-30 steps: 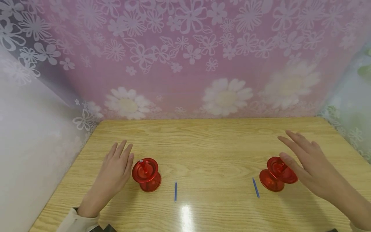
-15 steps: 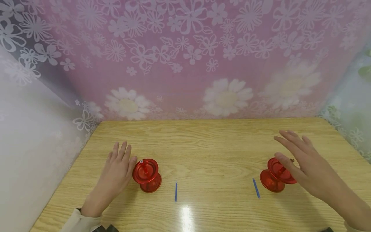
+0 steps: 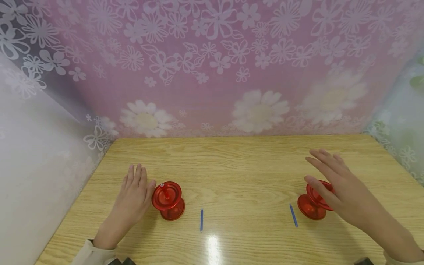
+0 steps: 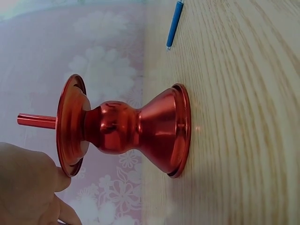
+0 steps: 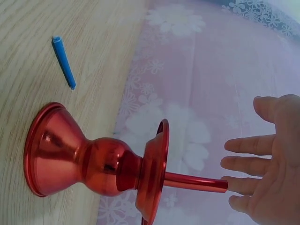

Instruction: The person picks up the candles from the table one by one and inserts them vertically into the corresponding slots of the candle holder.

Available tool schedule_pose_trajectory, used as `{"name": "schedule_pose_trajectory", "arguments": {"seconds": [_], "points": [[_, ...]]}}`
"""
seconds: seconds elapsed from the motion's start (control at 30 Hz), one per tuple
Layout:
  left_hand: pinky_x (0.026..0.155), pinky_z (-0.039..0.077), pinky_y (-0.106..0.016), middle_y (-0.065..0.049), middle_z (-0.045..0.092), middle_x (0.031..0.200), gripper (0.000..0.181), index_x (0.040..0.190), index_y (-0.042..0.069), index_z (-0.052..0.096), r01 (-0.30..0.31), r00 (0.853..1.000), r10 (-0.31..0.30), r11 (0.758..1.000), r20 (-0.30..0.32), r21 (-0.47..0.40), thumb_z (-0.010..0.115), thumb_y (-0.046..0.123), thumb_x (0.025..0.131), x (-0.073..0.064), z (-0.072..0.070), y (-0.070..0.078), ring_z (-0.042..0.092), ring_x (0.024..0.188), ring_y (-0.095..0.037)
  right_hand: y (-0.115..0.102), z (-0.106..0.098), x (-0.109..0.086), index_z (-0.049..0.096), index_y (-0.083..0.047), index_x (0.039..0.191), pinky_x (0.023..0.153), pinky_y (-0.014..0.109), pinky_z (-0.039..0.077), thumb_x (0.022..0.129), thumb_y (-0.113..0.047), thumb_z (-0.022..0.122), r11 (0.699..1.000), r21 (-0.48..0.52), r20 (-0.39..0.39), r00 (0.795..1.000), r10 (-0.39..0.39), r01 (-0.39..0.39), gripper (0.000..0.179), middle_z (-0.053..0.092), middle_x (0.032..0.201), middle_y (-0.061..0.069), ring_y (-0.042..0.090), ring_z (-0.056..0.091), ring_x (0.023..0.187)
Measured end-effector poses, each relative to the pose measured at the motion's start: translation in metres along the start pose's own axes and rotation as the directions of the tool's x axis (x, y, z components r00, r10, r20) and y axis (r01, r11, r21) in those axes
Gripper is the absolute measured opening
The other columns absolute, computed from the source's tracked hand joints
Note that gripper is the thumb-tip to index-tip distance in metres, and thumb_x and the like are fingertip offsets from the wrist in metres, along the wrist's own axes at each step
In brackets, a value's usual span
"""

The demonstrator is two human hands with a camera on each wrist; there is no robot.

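Two red metal candle holders stand upright on the wooden table, each with a wide dish and a thin tube on top. Beside the left candle holder (image 3: 173, 210) is my left hand (image 3: 130, 201), fingers extended. In the left wrist view its thumb appears to touch the dish rim of that candle holder (image 4: 159, 131). My right hand (image 3: 346, 197) hovers over the right candle holder (image 3: 310, 209), fingers spread, and hides part of its dish. The right wrist view has the palm (image 5: 276, 173) close to the tube of this candle holder (image 5: 61, 150), holding nothing.
A thin blue candle (image 3: 201, 220) lies right of the left holder. Another blue candle (image 3: 293, 215) lies just left of the right holder. The wooden table (image 3: 245, 165) meets a pink flowered backdrop (image 3: 198, 95) at the back, with pale walls on both sides.
My right hand has moved left, further over the right candle holder. The left hand has shifted slightly right, bringing its thumb to the dish rim. Holders and candles stay in place.
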State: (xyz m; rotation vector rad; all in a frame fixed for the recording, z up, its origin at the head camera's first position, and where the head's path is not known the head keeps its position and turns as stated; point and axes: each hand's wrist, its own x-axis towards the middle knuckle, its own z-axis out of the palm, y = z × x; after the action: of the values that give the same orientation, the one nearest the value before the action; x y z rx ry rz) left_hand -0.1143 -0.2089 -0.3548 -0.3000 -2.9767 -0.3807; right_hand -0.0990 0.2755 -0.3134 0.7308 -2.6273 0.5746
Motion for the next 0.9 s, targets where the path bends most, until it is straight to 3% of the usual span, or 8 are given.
{"name": "schedule_pose_trajectory", "arguments": {"seconds": [0.23, 0.63, 0.9], "points": [[0.111, 0.014, -0.064, -0.037, 0.019, 0.150, 0.062, 0.142, -0.020, 0.026, 0.003, 1.000, -0.003, 1.000, 0.015, -0.003, 0.033, 0.031, 0.106, 0.000, 0.001, 0.002, 0.007, 0.141, -0.051, -0.003, 0.005, 0.002, 0.044, 0.001, 0.142, 0.119, 0.037, 0.000, 0.095, -0.018, 0.063, 1.000, 0.017, 0.007, 1.000, 0.000, 0.000, 0.054, 0.037, 0.148, 0.021, 0.034, 0.023, 0.143], [0.111, 0.013, -0.064, -0.036, 0.013, 0.152, 0.064, 0.143, -0.020, 0.022, 0.005, 0.999, -0.004, 1.000, 0.037, -0.023, 0.031, 0.032, 0.107, -0.001, 0.001, 0.004, 0.003, 0.142, -0.050, -0.010, 0.007, 0.007, 0.038, 0.000, 0.146, 0.119, 0.033, 0.001, 0.096, -0.020, 0.062, 1.000, 0.028, 0.008, 1.000, 0.006, -0.006, 0.059, 0.035, 0.150, 0.021, 0.034, 0.025, 0.142], [0.112, 0.013, -0.063, -0.036, 0.014, 0.152, 0.064, 0.143, -0.020, 0.023, -0.007, 1.000, 0.007, 1.000, 0.029, -0.008, 0.030, 0.033, 0.107, -0.002, 0.004, 0.004, 0.003, 0.142, -0.049, -0.017, 0.011, 0.011, 0.036, -0.001, 0.148, 0.119, 0.035, 0.002, 0.096, -0.023, 0.061, 0.999, 0.039, 0.032, 0.999, 0.027, -0.028, 0.061, 0.033, 0.151, 0.021, 0.032, 0.019, 0.145]]}}
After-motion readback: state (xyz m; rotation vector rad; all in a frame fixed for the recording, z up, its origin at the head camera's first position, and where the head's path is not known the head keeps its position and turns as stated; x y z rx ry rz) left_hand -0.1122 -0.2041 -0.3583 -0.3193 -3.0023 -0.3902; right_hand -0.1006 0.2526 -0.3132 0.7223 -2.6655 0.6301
